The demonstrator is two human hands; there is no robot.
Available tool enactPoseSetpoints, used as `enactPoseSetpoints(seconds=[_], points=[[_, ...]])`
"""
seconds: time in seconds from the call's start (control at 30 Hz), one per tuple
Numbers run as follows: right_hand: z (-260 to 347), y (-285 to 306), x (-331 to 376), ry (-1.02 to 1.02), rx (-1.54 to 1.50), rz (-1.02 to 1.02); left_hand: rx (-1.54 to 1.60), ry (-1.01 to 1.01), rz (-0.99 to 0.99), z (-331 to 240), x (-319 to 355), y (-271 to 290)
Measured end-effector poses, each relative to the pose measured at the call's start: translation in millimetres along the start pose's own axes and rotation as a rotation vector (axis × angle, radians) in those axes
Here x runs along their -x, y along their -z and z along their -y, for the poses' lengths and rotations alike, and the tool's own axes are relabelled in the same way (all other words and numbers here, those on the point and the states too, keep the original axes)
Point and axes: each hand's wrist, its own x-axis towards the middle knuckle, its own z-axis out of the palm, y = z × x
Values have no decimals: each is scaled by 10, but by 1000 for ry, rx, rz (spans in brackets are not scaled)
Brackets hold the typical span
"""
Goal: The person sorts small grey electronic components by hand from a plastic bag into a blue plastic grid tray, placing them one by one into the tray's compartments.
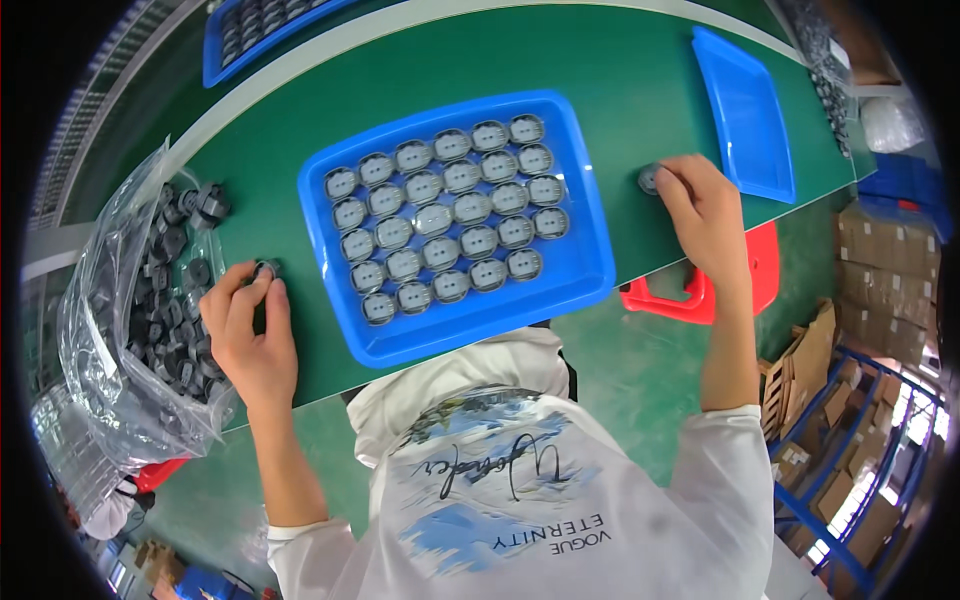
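Observation:
A blue tray (572,292) lies on the green table in front of me, with several rows of small grey plastic parts (471,208), each rounded with dark sides. To the left of it, my left hand (252,335) pinches a small dark grey part (265,268) between thumb and fingers, close to a clear plastic bag (95,340). Loose grey parts (165,330) fill that bag and spill toward its mouth. On the tray's right, my right hand (705,215) has its thumb and fingers closed on a round grey part (648,179) at the tabletop.
Another blue tray (750,120) stands at the table's right end, beside more bagged parts (830,95). A filled blue tray (262,35) sits beyond the far edge. Below the right side is a red stool (762,270). Cartons (885,285) and a blue rack (850,455) stand farther right.

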Motion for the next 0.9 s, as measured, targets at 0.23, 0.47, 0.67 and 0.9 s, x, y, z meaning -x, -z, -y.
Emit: enactPoseSetpoints(seconds=[0.23,0.47,0.67,0.9], points=[[-15,24,-49,36,157,-110,-31,7,-29,-20,19,-63],[-133,-163,44,155,253,-186,-29,-22,-61,-35,53,-68],[-171,4,34,450,283,-98,-3,23,-51,-48,66,-41],[-165,-73,80,297,285,-190,-17,11,-33,-21,35,-55]])
